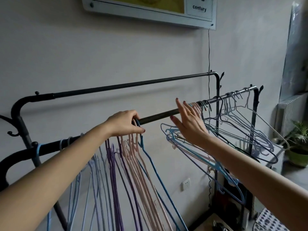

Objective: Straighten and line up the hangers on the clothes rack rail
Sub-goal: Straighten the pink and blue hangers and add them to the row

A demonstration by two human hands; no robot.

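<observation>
Hangers (133, 157) hang in 2 loose groups along the front rail (158, 116) of a black clothes rack, with a bare stretch of rail between them. The left group, in blue, lilac, purple and pink, hangs close-packed and slanted, its lower ends cut off by the bottom edge. The left hand (124, 123) lies over the rail at the right end of that group, fingers curled round the hooks of the pink hangers and a dark blue hanger (155, 165); how many hooks it holds is hidden under the knuckles. The right hand (190, 121) is raised at the left end of the right group (233, 130), fingers straight and spread wide, palm against the hooks there. It covers the hooks nearest it, so contact cannot be made out exactly. Those hangers are tangled and tilted at different angles, and single wires are hard to separate.

A second, higher rail (130, 85) runs behind, against a pale grey wall (66, 47). A framed panel (150, 10) reading "century" is cut off at the top, a thin black cord (209, 50) dropping from it. A wall socket (185, 183) sits low, and a potted plant (298, 147) stands at the right.
</observation>
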